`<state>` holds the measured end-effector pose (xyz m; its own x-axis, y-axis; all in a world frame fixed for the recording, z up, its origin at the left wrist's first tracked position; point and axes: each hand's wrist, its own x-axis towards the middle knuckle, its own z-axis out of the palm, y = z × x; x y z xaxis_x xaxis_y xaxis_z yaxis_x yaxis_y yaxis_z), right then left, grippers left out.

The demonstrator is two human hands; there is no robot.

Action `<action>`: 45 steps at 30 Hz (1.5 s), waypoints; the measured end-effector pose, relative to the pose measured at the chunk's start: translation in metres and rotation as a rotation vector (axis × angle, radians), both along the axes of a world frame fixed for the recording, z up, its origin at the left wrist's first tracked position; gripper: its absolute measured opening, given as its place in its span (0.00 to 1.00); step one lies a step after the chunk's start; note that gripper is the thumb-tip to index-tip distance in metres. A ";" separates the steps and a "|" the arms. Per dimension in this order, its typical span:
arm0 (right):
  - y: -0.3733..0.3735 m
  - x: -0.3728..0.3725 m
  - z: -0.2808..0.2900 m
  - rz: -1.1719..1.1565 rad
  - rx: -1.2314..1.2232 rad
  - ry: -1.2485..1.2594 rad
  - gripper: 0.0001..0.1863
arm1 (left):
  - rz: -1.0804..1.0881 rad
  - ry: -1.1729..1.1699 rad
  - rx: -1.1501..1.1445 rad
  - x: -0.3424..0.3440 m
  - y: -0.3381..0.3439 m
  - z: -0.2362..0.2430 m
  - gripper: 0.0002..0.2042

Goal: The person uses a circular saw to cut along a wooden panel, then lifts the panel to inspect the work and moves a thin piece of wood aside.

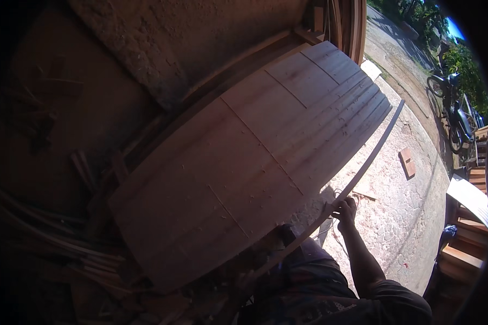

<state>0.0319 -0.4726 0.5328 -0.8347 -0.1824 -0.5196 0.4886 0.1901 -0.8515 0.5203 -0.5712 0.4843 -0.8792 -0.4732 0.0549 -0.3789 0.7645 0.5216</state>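
A wide wooden panel [260,141] with grooved lines and shavings lies at a slant across the middle. Alongside its right edge, my right hand [344,209] is closed round a long, thin wooden strip [376,154]. The strip runs from the upper right down past my body into shadow at the lower middle. What seems to be my left hand [238,290] is near the strip's lower end, too dark to make out its fingers.
Bundled strips [92,260] and offcuts lie in shade at lower left. A small wood block [406,161] rests on sunlit concrete [396,227]. Stacked timber [463,249] stands at right, with a parked motorcycle [458,124] beyond. Upright boards [352,24] stand behind the panel.
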 end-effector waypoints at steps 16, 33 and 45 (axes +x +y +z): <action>-0.053 0.068 0.032 0.327 -0.342 -0.111 0.18 | 0.246 -0.066 -0.149 0.065 -0.039 0.074 0.16; -0.060 0.150 -0.005 1.167 0.433 0.762 0.32 | 0.348 -0.073 -0.207 0.099 -0.056 0.080 0.19; -0.003 0.037 0.274 1.133 0.057 0.592 0.25 | 0.447 -0.002 -0.007 0.116 -0.055 0.090 0.18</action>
